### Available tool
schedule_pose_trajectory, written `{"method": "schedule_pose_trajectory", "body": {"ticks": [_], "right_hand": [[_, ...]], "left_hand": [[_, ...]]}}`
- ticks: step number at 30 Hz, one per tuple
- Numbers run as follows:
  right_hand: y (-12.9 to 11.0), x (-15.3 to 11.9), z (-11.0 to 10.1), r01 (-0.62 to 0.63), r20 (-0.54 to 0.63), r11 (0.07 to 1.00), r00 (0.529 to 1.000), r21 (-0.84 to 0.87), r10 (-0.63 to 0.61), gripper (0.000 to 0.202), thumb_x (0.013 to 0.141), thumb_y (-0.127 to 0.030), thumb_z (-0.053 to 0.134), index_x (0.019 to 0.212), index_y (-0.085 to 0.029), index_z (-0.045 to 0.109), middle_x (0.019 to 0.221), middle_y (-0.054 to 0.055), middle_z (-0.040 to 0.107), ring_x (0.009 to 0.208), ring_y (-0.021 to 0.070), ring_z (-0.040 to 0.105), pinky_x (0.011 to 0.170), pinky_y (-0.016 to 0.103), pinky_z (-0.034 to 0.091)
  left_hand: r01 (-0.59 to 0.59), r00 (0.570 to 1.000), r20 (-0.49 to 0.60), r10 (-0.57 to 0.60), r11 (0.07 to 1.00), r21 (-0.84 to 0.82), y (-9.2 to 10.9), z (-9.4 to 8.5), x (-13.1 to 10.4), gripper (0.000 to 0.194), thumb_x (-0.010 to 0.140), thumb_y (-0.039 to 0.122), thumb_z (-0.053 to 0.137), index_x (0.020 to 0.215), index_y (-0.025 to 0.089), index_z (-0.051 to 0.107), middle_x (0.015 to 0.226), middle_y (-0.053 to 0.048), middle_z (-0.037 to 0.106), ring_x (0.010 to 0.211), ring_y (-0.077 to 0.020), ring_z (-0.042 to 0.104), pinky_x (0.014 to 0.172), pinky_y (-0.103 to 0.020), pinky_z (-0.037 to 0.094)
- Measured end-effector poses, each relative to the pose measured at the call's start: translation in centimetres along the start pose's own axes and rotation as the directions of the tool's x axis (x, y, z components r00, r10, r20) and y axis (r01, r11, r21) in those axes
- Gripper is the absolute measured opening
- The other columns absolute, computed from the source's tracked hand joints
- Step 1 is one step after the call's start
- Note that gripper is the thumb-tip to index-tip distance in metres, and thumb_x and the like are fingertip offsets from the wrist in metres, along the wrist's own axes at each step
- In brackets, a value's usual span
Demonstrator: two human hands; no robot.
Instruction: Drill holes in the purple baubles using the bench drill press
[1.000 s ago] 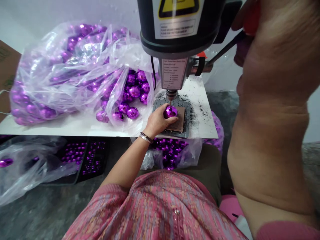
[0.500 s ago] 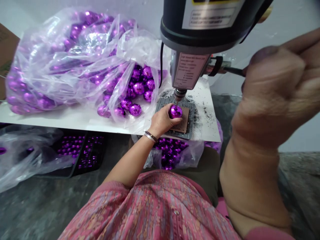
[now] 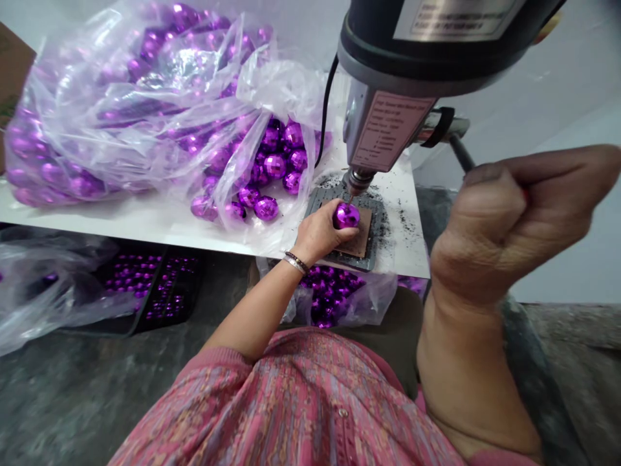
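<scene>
My left hand (image 3: 320, 231) grips a shiny purple faceted ball (image 3: 347, 215) over a brown square pad (image 3: 361, 241) on the grey drill base (image 3: 319, 200). The bit of the drill press (image 3: 359, 178) points down at the ball's top; whether it touches cannot be made out. At the right, my right hand (image 3: 514, 223) is closed round the end of the drill's lever (image 3: 460, 153). Loose purple balls (image 3: 275, 166) lie left of the drill, at the mouth of a big clear bag (image 3: 145, 110).
Dark shavings (image 3: 402, 217) are scattered on the white table (image 3: 233, 244). Below its front edge sits an open bag of purple balls (image 3: 330, 294). Black crates (image 3: 167, 288) with purple pieces and clear plastic (image 3: 43, 285) stand at the lower left. A black cable (image 3: 328, 110) hangs behind the drill.
My right hand has moved down and left with the lever. My left hand still holds the ball under the bit. The view has shifted a little.
</scene>
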State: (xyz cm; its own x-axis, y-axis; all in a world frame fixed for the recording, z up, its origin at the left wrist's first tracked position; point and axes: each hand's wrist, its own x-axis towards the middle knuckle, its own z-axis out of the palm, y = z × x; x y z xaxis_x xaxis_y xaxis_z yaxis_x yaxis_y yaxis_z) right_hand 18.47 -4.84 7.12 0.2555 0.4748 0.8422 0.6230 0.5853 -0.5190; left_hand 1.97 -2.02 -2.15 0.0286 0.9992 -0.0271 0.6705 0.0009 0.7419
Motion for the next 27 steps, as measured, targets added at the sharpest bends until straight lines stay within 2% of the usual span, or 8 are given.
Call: {"method": "schedule_pose_trajectory", "body": {"ticks": [5, 8, 12, 19, 22, 24, 25, 27], "right_hand": [[1.2, -0.9, 0.3, 0.111, -0.032, 0.994, 0.993, 0.006, -0.111, 0.025, 0.095, -0.033, 0.054, 0.082, -0.011, 0.054, 0.079, 0.000, 0.051, 0.073, -0.0021, 0.047, 0.068, 0.016, 0.040], [1.8, -1.4, 0.6, 0.155, -0.058, 0.988, 0.986, 0.016, -0.154, 0.027, 0.097, -0.034, 0.050, 0.083, -0.011, 0.054, 0.079, 0.000, 0.052, 0.074, -0.0022, 0.050, 0.069, 0.016, 0.041], [2.7, -2.0, 1.4, 0.159, -0.100, 0.987, 0.983, 0.023, -0.156, 0.028, 0.101, -0.035, 0.041, 0.088, -0.013, 0.052, 0.082, 0.000, 0.051, 0.076, -0.0014, 0.052, 0.072, 0.018, 0.041], [3.3, -3.2, 2.4, 0.204, -0.155, 0.976, 0.970, 0.081, -0.190, 0.038, 0.100, -0.044, 0.047, 0.080, -0.012, 0.046, 0.070, -0.001, 0.043, 0.067, -0.0014, 0.047, 0.064, 0.017, 0.037], [1.5, -1.4, 2.0, 0.104, -0.169, 0.989, 0.982, 0.105, -0.085, 0.041, 0.101, -0.049, 0.046, 0.081, -0.013, 0.046, 0.071, -0.001, 0.045, 0.071, -0.0013, 0.049, 0.067, 0.017, 0.040], [-0.3, 1.0, 1.7, -0.023, -0.149, 0.994, 0.988, 0.111, 0.040, 0.034, 0.103, -0.042, 0.042, 0.085, -0.014, 0.046, 0.073, -0.002, 0.045, 0.070, -0.0023, 0.047, 0.070, 0.016, 0.042], [-1.1, 2.3, 1.6, -0.086, -0.123, 0.990, 0.987, 0.113, 0.100, 0.032, 0.104, -0.037, 0.036, 0.082, -0.015, 0.043, 0.071, -0.002, 0.040, 0.063, -0.0034, 0.040, 0.068, 0.016, 0.040], [-2.4, 4.7, 1.5, -0.279, -0.034, 0.955, 0.958, 0.105, 0.283, 0.035, 0.103, -0.036, 0.034, 0.075, -0.016, 0.039, 0.072, -0.001, 0.039, 0.061, -0.0036, 0.037, 0.063, 0.017, 0.034]], "left_hand": [[-0.012, 1.000, 0.020, 0.012, 1.000, 0.004, 0.1, -0.1, -0.1, 0.053, 0.083, 0.040, 0.085, 0.131, 0.025, 0.067, 0.116, -0.005, 0.078, 0.108, -0.0321, 0.072, 0.091, -0.038, 0.052], [-0.026, 0.999, 0.020, 0.025, 1.000, 0.011, 0.1, -0.1, -0.2, 0.047, 0.085, 0.041, 0.082, 0.126, 0.024, 0.067, 0.113, -0.006, 0.078, 0.106, -0.0336, 0.072, 0.087, -0.039, 0.051], [-0.019, 1.000, -0.002, 0.019, 1.000, -0.004, 0.0, 0.1, -0.1, 0.046, 0.082, 0.042, 0.085, 0.122, 0.027, 0.069, 0.109, -0.004, 0.078, 0.104, -0.0318, 0.072, 0.088, -0.037, 0.052], [-0.017, 1.000, -0.016, 0.016, 1.000, -0.023, 0.2, 0.1, -0.3, 0.045, 0.080, 0.040, 0.086, 0.121, 0.027, 0.070, 0.111, -0.004, 0.077, 0.107, -0.0307, 0.072, 0.091, -0.035, 0.052], [-0.020, 1.000, -0.019, 0.020, 0.999, -0.026, 0.2, 0.1, -0.3, 0.045, 0.081, 0.039, 0.085, 0.122, 0.026, 0.070, 0.108, -0.003, 0.078, 0.104, -0.0294, 0.072, 0.090, -0.035, 0.053], [-0.028, 1.000, -0.011, 0.028, 0.999, -0.037, 0.0, 0.0, -0.4, 0.047, 0.081, 0.036, 0.085, 0.124, 0.024, 0.069, 0.109, -0.003, 0.078, 0.104, -0.0281, 0.072, 0.091, -0.035, 0.053], [-0.036, 0.999, -0.005, 0.036, 0.998, -0.049, 0.0, -0.1, -0.5, 0.049, 0.081, 0.034, 0.085, 0.126, 0.023, 0.069, 0.111, -0.004, 0.078, 0.104, -0.0273, 0.072, 0.092, -0.034, 0.053], [-0.067, 0.998, 0.005, 0.068, 0.994, -0.091, -0.3, -0.5, -1.0, 0.054, 0.080, 0.028, 0.085, 0.130, 0.021, 0.067, 0.116, -0.004, 0.078, 0.107, -0.0258, 0.072, 0.095, -0.034, 0.054]]}}
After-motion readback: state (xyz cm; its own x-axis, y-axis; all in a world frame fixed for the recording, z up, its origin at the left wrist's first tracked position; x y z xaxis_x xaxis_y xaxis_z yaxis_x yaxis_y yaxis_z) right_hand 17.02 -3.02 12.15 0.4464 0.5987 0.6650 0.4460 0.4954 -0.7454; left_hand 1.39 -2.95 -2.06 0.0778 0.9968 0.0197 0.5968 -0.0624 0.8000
